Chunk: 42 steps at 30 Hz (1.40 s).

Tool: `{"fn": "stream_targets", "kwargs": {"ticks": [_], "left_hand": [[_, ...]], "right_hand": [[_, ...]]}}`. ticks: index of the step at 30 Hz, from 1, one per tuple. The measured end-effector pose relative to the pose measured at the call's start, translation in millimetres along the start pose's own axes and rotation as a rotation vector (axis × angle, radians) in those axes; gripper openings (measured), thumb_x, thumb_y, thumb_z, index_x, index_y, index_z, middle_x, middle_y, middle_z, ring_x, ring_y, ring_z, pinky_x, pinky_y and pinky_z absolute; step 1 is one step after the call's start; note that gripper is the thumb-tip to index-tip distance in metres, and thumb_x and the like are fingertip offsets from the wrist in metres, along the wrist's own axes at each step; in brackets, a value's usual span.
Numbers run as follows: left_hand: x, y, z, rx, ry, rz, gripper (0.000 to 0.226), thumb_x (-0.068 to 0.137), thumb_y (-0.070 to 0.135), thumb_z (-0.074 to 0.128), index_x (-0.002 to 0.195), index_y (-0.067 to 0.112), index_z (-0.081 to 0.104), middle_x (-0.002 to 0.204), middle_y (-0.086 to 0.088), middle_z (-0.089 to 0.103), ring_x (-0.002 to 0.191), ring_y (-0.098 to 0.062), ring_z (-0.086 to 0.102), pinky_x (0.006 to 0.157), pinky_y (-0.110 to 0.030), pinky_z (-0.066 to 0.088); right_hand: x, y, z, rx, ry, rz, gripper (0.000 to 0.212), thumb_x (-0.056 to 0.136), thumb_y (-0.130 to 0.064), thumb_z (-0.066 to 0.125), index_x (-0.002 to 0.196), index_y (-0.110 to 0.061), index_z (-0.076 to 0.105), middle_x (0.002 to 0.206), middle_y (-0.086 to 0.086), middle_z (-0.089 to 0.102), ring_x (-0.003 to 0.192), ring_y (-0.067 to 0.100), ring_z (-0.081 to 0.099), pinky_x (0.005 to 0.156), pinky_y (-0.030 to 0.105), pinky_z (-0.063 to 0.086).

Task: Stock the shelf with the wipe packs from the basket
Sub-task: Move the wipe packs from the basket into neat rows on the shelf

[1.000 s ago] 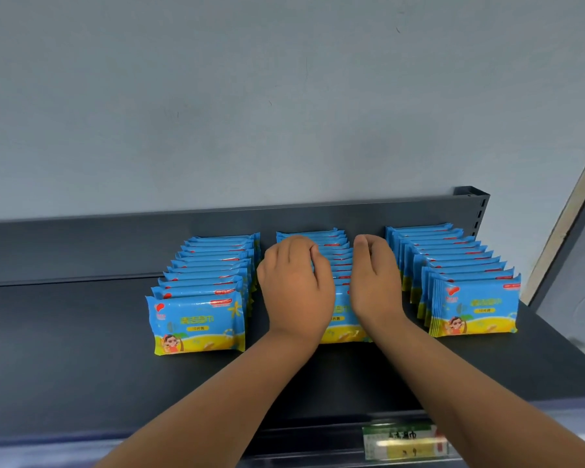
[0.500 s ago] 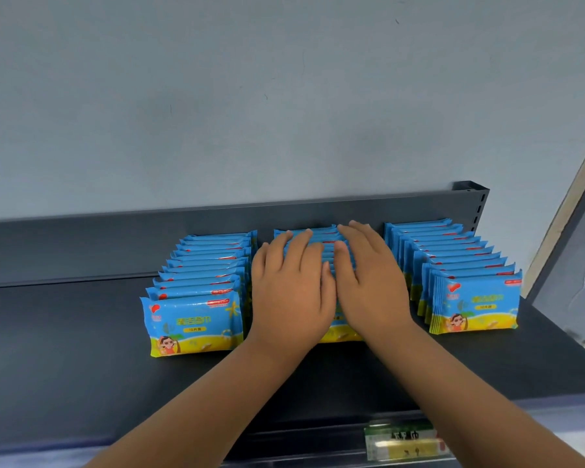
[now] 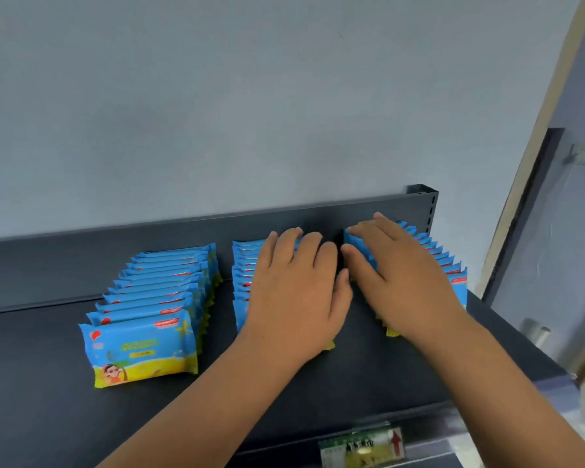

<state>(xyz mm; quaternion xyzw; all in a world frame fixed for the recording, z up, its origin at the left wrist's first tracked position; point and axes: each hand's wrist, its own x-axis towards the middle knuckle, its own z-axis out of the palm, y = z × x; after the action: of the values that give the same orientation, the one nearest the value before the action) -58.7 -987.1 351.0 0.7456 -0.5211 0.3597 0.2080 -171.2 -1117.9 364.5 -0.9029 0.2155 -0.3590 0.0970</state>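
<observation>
Blue packs stand in three rows on the dark shelf. My left hand lies flat on the middle row, my right hand on the right row, fingers straight, gripping nothing.

Wipe packs: glossy printed plastic film, crimped ends. Shelf: dark matt painted metal, smooth. Wall: matt paint.
</observation>
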Motion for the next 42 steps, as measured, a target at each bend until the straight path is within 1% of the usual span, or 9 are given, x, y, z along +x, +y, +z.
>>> {"fn": "stream_targets", "kwargs": {"ticks": [5,8,11,15,18,23,31,36,42], "left_hand": [[9.1,65.4,9.9,-0.42,0.165,-0.098,0.041,0.1,0.026,0.051,0.137,0.009,0.052,0.132,-0.005,0.062,0.12,-0.018,0.059,0.108,-0.033,0.046],[9.6,105.8,21.0,-0.722,0.183,-0.354,0.042,0.103,0.031,0.049,0.143,0.017,0.046,0.136,0.011,0.054,0.127,-0.002,0.053,0.104,-0.019,0.044],[13.0,139.6,42.0,-0.96,0.217,-0.625,0.039,0.102,0.036,0.047,0.141,0.032,0.043,0.136,0.018,0.051,0.129,-0.001,0.052,0.106,-0.024,0.045],[29.3,157.6,58.2,-1.194,0.225,-1.109,0.019,0.111,0.03,0.041,0.129,0.032,0.046,0.124,0.013,0.056,0.105,0.011,0.06,0.085,-0.012,0.051],[42.2,154.3,66.7,-1.272,0.134,-1.33,0.015,0.11,0.037,0.039,0.107,0.036,0.053,0.116,0.0,0.067,0.103,-0.012,0.068,0.086,-0.03,0.055],[50.8,145.1,87.3,-1.362,0.023,-1.355,0.042,0.103,0.059,0.04,0.127,0.031,0.061,0.118,-0.001,0.076,0.108,-0.021,0.074,0.101,-0.048,0.056],[60.2,139.5,86.8,-1.621,-0.059,-1.467,0.046,0.109,0.049,0.037,0.1,0.021,0.072,0.077,-0.007,0.08,0.062,-0.021,0.077,0.059,-0.034,0.056],[56.1,132.6,96.1,-1.649,-0.076,-1.474,0.056,0.105,0.058,0.038,0.12,0.018,0.073,0.101,-0.014,0.08,0.083,-0.029,0.079,0.069,-0.038,0.06],[54.1,131.7,101.7,-1.657,-0.062,-1.42,0.056,0.105,0.058,0.036,0.122,0.019,0.072,0.108,-0.012,0.079,0.094,-0.028,0.079,0.073,-0.037,0.063]], "right_hand": [[-3.3,57.3,-38.4,0.072,-0.14,-0.023,0.071,0.092,-0.062,0.048,0.155,-0.031,0.037,0.163,-0.015,0.031,0.155,0.003,0.013,0.119,0.021,0.015],[-5.0,91.2,-56.5,0.226,-0.154,0.007,0.08,0.085,-0.058,0.069,0.154,-0.037,0.033,0.161,-0.019,0.03,0.152,0.003,0.023,0.122,0.03,0.025],[-10.7,120.8,-65.9,0.41,-0.156,0.072,0.08,0.084,-0.045,0.079,0.149,-0.045,0.033,0.146,-0.032,0.034,0.133,-0.016,0.033,0.107,0.011,0.035],[-9.1,148.2,-57.9,0.624,-0.041,0.407,0.057,0.1,-0.046,0.057,0.153,-0.033,0.039,0.156,-0.016,0.039,0.136,0.0,0.038,0.104,0.018,0.034],[0.6,158.8,-41.0,0.577,-0.086,0.537,0.043,0.107,-0.049,0.038,0.138,-0.023,0.052,0.145,0.001,0.055,0.125,0.012,0.055,0.101,0.027,0.04],[16.6,157.2,-22.2,0.954,-0.241,0.677,0.061,0.109,-0.054,0.025,0.106,-0.015,0.072,0.096,0.006,0.08,0.087,0.019,0.077,0.079,0.034,0.057],[17.2,152.2,-6.0,1.391,-0.247,0.933,0.061,0.102,-0.064,0.038,0.116,-0.016,0.073,0.103,0.013,0.079,0.09,0.03,0.078,0.08,0.04,0.059],[18.2,155.9,-3.6,1.423,-0.294,0.922,0.057,0.105,-0.057,0.036,0.106,-0.014,0.073,0.092,0.012,0.08,0.075,0.025,0.079,0.058,0.029,0.06],[19.0,156.8,-0.3,1.442,-0.27,0.903,0.059,0.106,-0.057,0.034,0.11,-0.013,0.073,0.094,0.013,0.08,0.076,0.026,0.079,0.058,0.03,0.059]]}}
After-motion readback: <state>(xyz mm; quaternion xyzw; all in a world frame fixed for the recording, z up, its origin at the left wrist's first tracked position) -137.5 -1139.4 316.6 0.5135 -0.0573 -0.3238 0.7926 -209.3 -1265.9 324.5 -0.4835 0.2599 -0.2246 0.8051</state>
